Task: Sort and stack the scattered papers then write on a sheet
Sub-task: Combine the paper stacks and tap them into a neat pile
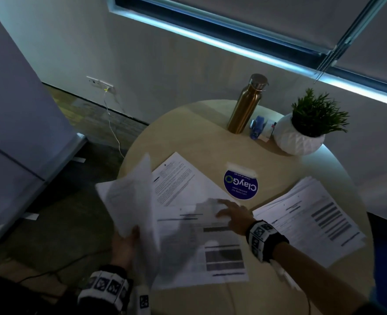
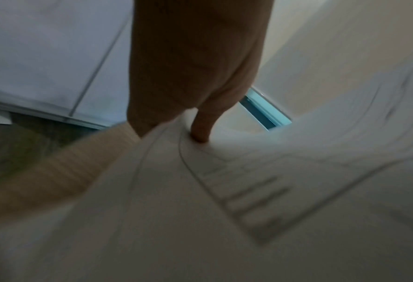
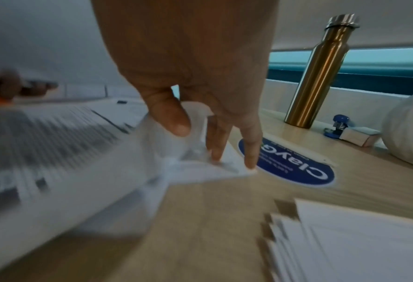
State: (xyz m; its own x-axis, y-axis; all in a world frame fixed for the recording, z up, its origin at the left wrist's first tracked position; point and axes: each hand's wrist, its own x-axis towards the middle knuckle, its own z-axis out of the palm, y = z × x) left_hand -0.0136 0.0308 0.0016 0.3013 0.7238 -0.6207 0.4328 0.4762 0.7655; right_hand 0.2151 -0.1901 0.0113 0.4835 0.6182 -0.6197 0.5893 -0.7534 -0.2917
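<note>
Round wooden table [image 1: 188, 137], grey wall [image 1: 165, 64].

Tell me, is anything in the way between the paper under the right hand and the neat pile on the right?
Nothing visible. Between the sheet under the right hand and the stack there is only bare table. The bottle and plant stand farther back.

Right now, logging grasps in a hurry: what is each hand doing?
Left hand: grips a raised bundle of papers.
Right hand: fingers extended, pressing the corner of a printed sheet on the round table; not gripping.
</note>
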